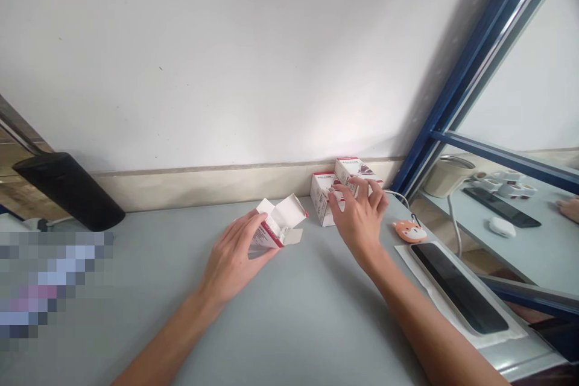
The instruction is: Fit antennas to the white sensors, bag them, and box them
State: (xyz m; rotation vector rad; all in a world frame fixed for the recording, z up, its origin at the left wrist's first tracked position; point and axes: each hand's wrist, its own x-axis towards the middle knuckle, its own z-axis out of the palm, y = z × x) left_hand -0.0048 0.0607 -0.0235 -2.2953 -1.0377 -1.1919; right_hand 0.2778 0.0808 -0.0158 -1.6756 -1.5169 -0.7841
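Note:
My left hand [233,256] holds an open white carton with red trim [277,224], its flaps raised and something white showing inside. Its lower part is hidden by my fingers. My right hand [359,217] stands with spread, curved fingers over two closed white-and-red boxes at the foot of the wall. The thumb touches the front box [320,196] and the fingertips reach the rear box [351,171]. I cannot tell whether the hand grips either box.
The grey table [307,319] meets a beige skirting [203,188]. To the right lie an orange fox-shaped mouse [409,231] and a dark phone [458,287] on a white sheet. A black cylinder [67,190] stands at left, near a pixelated patch. A blue window frame [452,75] is at right.

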